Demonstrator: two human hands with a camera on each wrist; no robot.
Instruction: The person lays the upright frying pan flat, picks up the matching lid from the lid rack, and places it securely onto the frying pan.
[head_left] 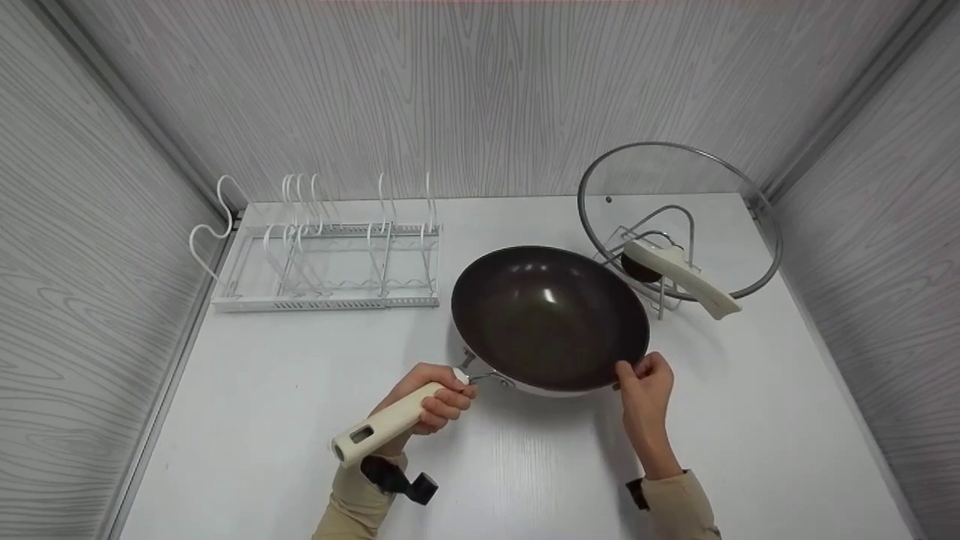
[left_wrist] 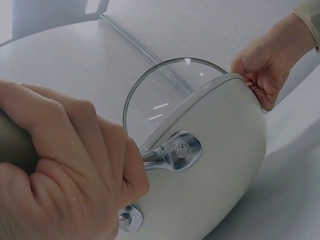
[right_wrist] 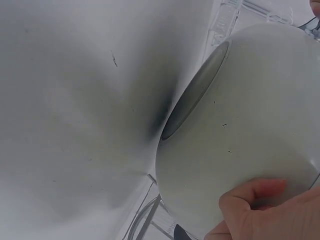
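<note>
A deep frying pan (head_left: 551,319) with a dark inside and a cream outside is tilted in the middle of the head view. My left hand (head_left: 444,399) grips its cream handle (head_left: 386,421) near the metal bracket, fingers wrapped around it. On the pan's near right rim, my right hand (head_left: 646,386) pinches the edge, thumb on the inner side and fingers curled beneath. The right wrist view shows the pan's pale underside (right_wrist: 250,115) and its round base (right_wrist: 197,92) close over the white table.
At the back left stands a white wire rack (head_left: 330,266) with several upright loops. A glass lid (head_left: 675,176) with a cream and brown handle (head_left: 679,274) leans on a metal stand (head_left: 661,300) at the right. Grey wood-grain walls (head_left: 480,97) enclose the table (head_left: 517,480).
</note>
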